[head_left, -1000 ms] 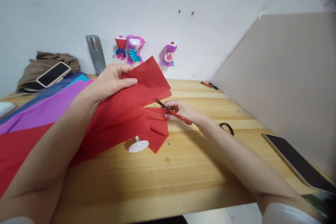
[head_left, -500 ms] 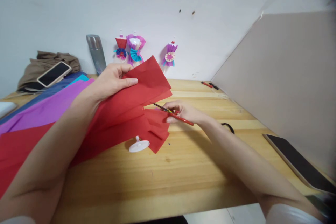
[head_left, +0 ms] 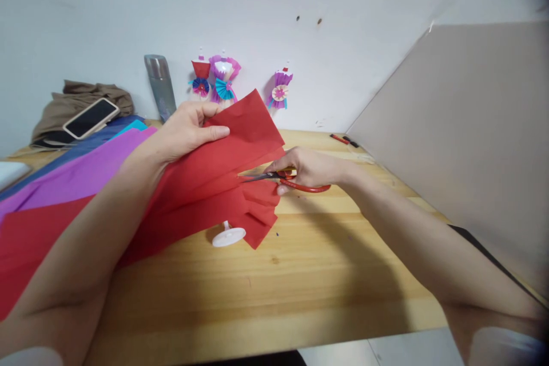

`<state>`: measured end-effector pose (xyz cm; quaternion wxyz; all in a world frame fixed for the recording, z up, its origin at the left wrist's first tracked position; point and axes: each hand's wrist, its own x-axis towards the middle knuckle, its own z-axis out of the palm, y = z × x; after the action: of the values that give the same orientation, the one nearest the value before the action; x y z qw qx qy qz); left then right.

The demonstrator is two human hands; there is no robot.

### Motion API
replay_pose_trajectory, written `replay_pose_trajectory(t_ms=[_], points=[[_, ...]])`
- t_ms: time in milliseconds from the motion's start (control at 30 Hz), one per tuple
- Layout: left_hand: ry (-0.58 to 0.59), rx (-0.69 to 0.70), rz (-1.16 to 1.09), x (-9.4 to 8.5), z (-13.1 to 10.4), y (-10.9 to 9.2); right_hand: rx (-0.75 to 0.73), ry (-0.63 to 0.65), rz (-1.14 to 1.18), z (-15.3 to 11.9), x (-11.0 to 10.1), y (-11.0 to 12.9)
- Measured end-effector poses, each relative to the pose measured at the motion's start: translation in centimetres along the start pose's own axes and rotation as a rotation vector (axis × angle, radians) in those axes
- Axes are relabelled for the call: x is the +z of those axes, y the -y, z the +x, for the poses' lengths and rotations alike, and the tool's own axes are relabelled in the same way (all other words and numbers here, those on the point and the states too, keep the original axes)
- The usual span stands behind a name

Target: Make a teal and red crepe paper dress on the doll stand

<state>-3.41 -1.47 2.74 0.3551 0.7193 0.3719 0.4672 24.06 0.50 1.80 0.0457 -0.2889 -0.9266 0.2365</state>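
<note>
Here, the red sheet (head_left: 193, 177) lay over the counter (head_left: 257, 297), its near corner raised and a gap opening along its right-hand end. The left hand (head_left: 193, 128) was clamped on the upper edge of the red sheet, thumb flat on top. The right hand (head_left: 311, 166), at the right end of the red sheet, had its grip closed round the red handles of the scissors (head_left: 283, 175). The narrow blades stood slightly apart, their tips in the gap. Below the gap hung a gathered red piece (head_left: 257, 218), pleated at its end; whether it belonged to the red sheet could not be told. A white disc (head_left: 229, 237) with a short stem leaned just beneath the red sheet, the stem running up behind it.

Left of the red sheet lay a purple sheet (head_left: 81, 166), then a dark blue sheet (head_left: 43, 168), with a phone (head_left: 92, 118) and a brown cloth (head_left: 92, 91) beyond. Behind the red sheet stood a grey bottle (head_left: 160, 88) and three little dressed figures, one in red and blue (head_left: 201, 75), two in purple. Well to the right of the red sheet, near the wall, lay a red pen (head_left: 339, 139).
</note>
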Motion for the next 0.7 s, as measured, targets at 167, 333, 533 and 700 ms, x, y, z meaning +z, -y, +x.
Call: replay_pose_trajectory(t_ms=[167, 333, 533, 700], points=[[0.008, 0.024, -0.019, 0.0, 0.0, 0.1, -0.021, 0.021, 0.055, 0.5, 0.2, -0.4], [0.006, 0.015, -0.012, 0.0, -0.1, -0.1, -0.039, 0.061, 0.085, 0.5, 0.2, -0.3], [0.022, -0.012, 0.011, -0.1, -0.2, -0.3, 0.003, 0.119, 0.143, 0.1, -0.6, -0.7], [-0.016, -0.011, 0.019, -0.1, -0.2, 0.2, -0.02, 0.078, 0.181, 0.7, -0.8, -1.5]])
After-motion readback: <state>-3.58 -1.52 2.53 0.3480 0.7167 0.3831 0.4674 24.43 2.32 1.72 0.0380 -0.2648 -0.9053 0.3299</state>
